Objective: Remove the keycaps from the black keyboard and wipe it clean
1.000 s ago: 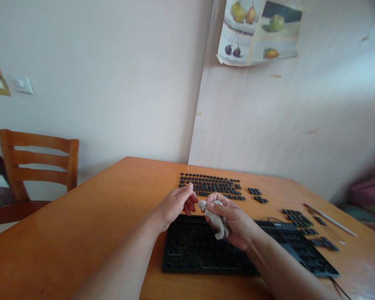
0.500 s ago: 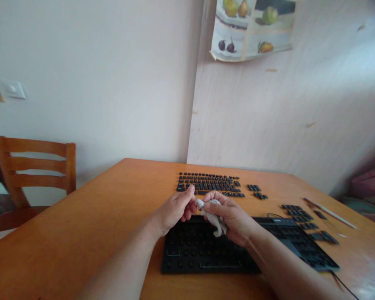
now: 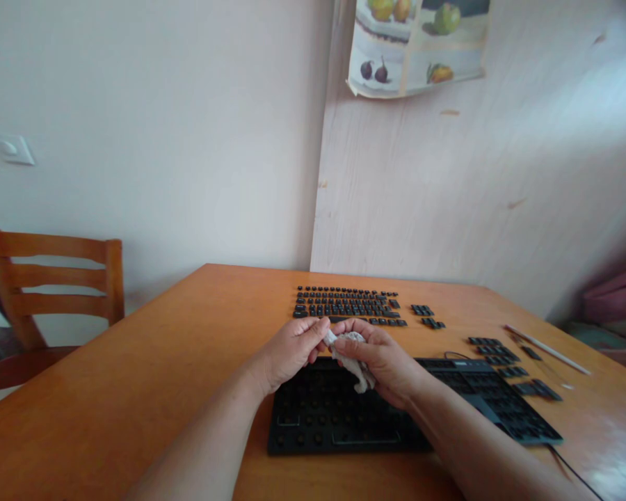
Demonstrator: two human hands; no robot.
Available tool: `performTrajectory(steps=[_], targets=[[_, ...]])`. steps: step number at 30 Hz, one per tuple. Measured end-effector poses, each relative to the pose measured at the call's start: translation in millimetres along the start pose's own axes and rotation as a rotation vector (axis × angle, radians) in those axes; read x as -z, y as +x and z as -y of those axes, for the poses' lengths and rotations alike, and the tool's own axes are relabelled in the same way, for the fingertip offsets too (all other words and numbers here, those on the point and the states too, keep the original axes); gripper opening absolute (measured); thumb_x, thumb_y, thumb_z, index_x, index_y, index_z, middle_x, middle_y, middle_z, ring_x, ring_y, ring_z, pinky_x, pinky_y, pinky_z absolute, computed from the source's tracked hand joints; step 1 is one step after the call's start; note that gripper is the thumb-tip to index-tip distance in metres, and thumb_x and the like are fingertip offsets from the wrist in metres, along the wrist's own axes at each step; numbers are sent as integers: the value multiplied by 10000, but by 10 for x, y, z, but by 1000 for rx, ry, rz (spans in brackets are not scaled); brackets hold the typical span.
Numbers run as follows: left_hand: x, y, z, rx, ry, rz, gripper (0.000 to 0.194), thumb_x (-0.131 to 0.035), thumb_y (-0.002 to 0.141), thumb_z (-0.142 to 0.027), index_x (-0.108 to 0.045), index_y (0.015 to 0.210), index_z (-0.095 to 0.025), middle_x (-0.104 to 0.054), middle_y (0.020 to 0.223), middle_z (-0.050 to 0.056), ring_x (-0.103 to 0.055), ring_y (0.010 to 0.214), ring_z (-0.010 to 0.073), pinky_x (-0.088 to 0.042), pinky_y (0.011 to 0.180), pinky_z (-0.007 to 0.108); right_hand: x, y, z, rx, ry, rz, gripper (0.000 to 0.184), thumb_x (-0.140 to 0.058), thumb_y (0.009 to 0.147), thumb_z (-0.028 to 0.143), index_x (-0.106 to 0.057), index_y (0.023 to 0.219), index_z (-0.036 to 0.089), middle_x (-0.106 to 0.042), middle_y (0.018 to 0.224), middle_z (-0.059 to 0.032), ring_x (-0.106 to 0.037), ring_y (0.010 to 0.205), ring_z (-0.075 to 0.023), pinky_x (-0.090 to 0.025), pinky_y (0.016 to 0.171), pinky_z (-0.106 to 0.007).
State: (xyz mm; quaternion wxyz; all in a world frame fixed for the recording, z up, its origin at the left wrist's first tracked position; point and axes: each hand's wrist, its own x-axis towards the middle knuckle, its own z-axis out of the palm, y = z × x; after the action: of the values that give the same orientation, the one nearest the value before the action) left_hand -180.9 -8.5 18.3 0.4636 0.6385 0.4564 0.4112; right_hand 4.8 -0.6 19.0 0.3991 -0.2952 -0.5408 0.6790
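A crumpled whitish cloth (image 3: 355, 369) is bunched in my right hand (image 3: 383, 358), whose thumb presses on top of it. My left hand (image 3: 292, 351) pinches the cloth's left tip between thumb and fingers. Both hands hang over the black keyboard base (image 3: 339, 417), which lies on the table with its keycaps off and its bare key posts showing. My right forearm hides part of the base. Behind it, rows of loose black keycaps (image 3: 344, 300) are laid out in keyboard order, the front row partly covered by my hands.
More keycaps (image 3: 493, 351) sit in groups on the right of the wooden table (image 3: 161, 390). Beside them lies a thin pale stick (image 3: 553, 351). A cable (image 3: 574, 470) runs off the base's right corner. A wooden chair (image 3: 57, 278) stands at left; fruit pictures (image 3: 417, 49) hang on the wall.
My left hand has closed from loosely bent fingers beside the cloth to a pinch on its tip. The view has shifted slightly; the keyboard base stays in place.
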Motion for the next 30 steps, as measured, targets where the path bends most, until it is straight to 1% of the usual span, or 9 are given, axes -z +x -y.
performTrajectory(steps=[4,8,14,18,26,30], targets=[[0,7,-2,21,-52,-19,529,-430,886,-652,-588,767,-161,-488,606,-31,-433,519,92,-308,479,219,5,-7,-2,5,9,5,331,-797,743,326,-600,969,185,-633,779,9,-519,621,-82,-391,552,-190],[10,10,-3,44,-77,-56,590,-376,888,-684,-580,709,-160,-496,571,-19,-451,517,103,-338,485,227,2,-16,3,22,9,8,310,-781,771,316,-593,976,179,-640,801,2,-527,650,-83,-398,586,-190],[20,0,-43,4,-74,-69,659,-275,896,-715,-584,702,-165,-512,541,-6,-467,524,117,-365,507,240,-7,-9,16,24,-2,9,308,-775,783,321,-586,984,184,-614,780,10,-491,624,-78,-353,544,-191],[23,6,-44,-6,-62,-56,674,-254,894,-723,-585,708,-166,-529,548,4,-479,535,126,-378,518,248,-14,-16,17,31,-19,4,296,-766,794,340,-586,975,190,-593,762,15,-470,615,-78,-333,530,-196],[37,12,-27,-8,-73,-40,629,-290,904,-693,-582,716,-169,-532,562,1,-488,546,128,-381,528,246,0,-6,-5,39,-29,-4,322,-772,782,357,-587,993,198,-582,740,24,-460,606,-82,-330,523,-198],[15,7,-30,-9,-57,-31,471,-471,881,-616,-568,749,-173,-502,569,-32,-446,528,105,-346,506,222,-1,-13,-2,41,-20,-3,321,-776,772,351,-593,981,190,-583,719,29,-469,596,-80,-344,536,-194]])
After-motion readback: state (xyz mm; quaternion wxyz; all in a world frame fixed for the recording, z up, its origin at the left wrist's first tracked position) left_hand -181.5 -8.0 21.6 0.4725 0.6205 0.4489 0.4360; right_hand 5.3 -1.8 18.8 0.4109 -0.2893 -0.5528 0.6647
